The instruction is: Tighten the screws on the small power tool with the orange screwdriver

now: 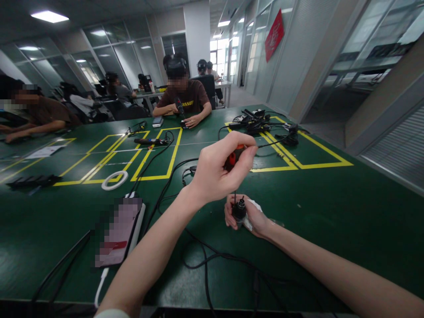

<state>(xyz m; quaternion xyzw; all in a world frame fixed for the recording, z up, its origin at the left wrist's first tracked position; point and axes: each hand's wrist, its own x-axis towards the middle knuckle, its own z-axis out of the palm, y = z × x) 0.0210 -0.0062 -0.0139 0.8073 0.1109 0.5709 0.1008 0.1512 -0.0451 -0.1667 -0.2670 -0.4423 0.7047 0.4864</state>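
My left hand (218, 165) is raised over the table, its fingers closed round the red and black handle of a screwdriver (233, 160). The thin shaft points down towards my right hand. My right hand (250, 216) rests low at the table and grips a small black cylindrical part (239, 209) with a narrow stub on top. Some white tissue or paper (254, 205) lies against that palm. The screwdriver's tip reaches the side of the black part; whether it touches, I cannot tell.
A phone (121, 229) on a stand with a white cable is at left. Near it lie a tape roll (114, 180) and black cables (212, 254). Black devices and cords (253, 121) are piled at back right. Across the green table (331, 212), a person (183, 95) works.
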